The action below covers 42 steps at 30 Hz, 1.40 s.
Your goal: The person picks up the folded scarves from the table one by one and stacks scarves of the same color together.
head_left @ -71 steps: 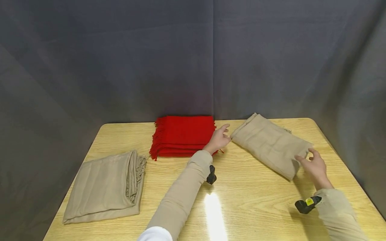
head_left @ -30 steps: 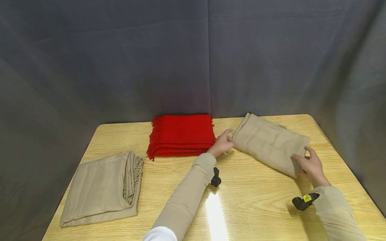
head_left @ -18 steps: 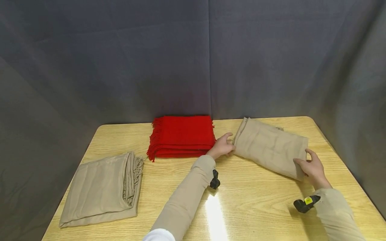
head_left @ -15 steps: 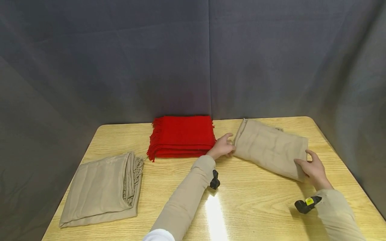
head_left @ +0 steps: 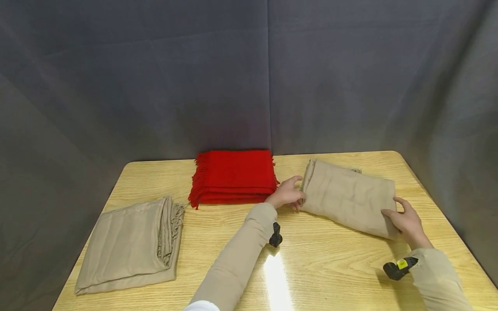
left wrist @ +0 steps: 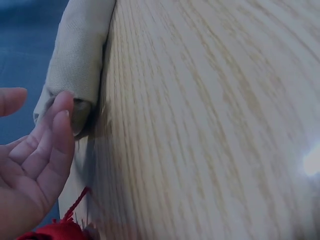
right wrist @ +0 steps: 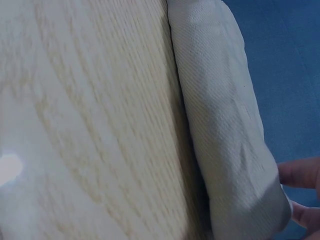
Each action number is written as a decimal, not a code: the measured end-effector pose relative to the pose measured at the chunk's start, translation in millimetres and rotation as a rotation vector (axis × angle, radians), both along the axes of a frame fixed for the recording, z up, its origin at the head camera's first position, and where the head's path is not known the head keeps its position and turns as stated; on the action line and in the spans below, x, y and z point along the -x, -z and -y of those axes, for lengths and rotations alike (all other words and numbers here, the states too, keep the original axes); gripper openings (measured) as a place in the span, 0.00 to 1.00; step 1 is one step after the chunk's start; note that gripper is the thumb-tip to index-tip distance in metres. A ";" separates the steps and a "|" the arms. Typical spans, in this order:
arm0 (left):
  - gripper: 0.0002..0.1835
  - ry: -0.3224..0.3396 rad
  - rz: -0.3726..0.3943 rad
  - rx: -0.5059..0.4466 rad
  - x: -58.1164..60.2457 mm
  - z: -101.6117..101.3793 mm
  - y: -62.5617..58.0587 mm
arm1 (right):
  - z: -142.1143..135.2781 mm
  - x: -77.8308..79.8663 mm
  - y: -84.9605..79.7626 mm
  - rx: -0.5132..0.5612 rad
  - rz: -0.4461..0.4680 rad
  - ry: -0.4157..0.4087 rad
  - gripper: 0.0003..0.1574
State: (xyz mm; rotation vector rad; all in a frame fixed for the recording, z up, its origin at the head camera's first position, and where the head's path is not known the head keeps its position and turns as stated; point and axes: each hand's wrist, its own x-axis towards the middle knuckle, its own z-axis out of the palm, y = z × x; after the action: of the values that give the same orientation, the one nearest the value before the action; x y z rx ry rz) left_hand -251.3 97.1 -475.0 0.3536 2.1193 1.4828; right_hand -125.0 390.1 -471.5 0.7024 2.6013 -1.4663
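A folded beige scarf lies at the back right of the table. My left hand is at its left end. In the left wrist view the straight fingertips touch that end, and the thumb stands apart. My right hand is at the scarf's right end, thumb and forefinger spread along it. The right wrist view has two fingers against the end of the scarf's thick folded edge. My other right fingers are mostly hidden.
A folded red fringed scarf lies at the back middle, close beside my left hand. Another folded beige scarf, fringe to its right, lies at the front left. A grey curtain hangs behind the wooden table.
Between my hands the right beige scarf has turned, so its long front edge lies less slanted. Its left end has come nearer to me. The other two scarves have stayed in place.
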 end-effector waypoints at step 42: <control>0.41 0.025 -0.218 0.049 -8.1 -5.6 9.5 | -12.4 -3.8 3.9 0.000 -0.036 -0.172 0.52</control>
State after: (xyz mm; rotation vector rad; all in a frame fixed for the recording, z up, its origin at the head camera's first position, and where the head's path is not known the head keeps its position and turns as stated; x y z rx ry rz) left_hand -243.1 102.8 -484.5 0.5425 2.3066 1.4314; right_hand -121.2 402.6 -475.4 0.4427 2.6119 -1.4407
